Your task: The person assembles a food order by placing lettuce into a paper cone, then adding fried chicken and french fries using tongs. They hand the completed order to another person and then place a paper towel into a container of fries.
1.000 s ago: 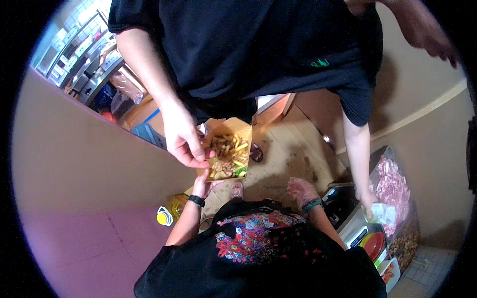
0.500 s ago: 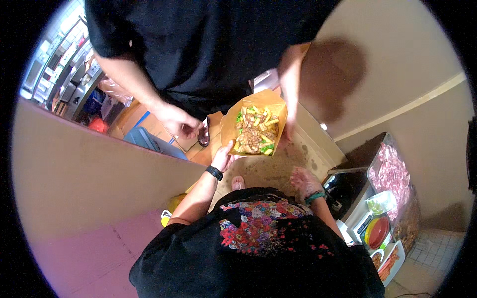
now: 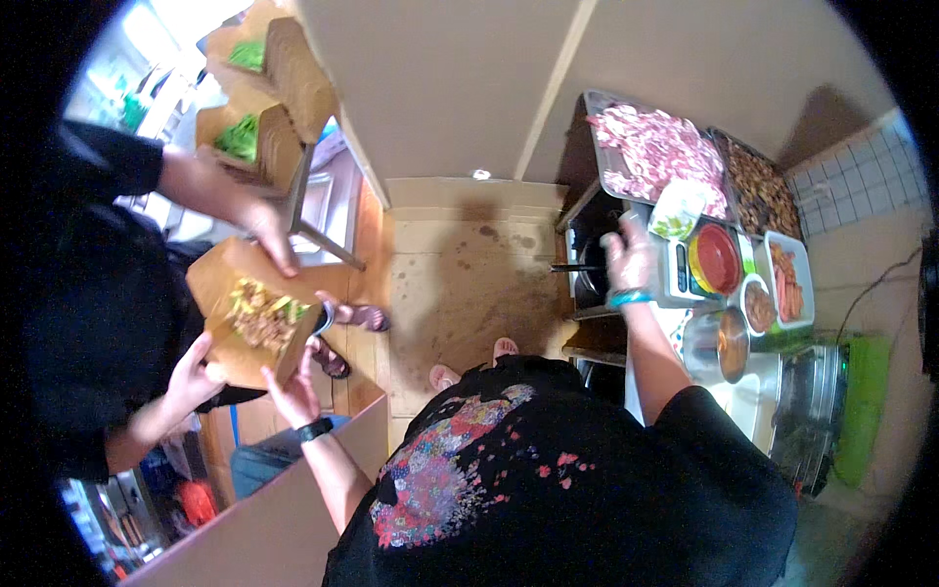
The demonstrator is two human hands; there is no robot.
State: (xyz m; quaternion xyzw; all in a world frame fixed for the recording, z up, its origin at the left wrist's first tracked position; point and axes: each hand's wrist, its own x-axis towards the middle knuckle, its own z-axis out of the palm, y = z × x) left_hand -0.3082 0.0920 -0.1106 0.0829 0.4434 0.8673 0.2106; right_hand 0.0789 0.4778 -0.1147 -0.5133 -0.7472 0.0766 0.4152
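Observation:
A brown cardboard takeaway box, filled with sliced meat, yellow strips and some greens, is at the left. My left hand, with a black band at the wrist, grips its near right corner. A co-worker in black has one hand at the box's near left side and the other by its far right flap. My right hand, in a clear plastic glove with a teal band at the wrist, is held out empty, fingers extended, beside a clear bag of greens and a kitchen scale.
To the right are a tray of raw sliced meat, a tray of browned pieces, a red-and-yellow bowl, a white container of sausages and a metal pot. Boxes with greens stand far left; a partition is near left.
The view has turned right, so the box and co-worker now appear further left. The co-worker's hands have come onto or close to the box. My right hand has moved to beside the scale.

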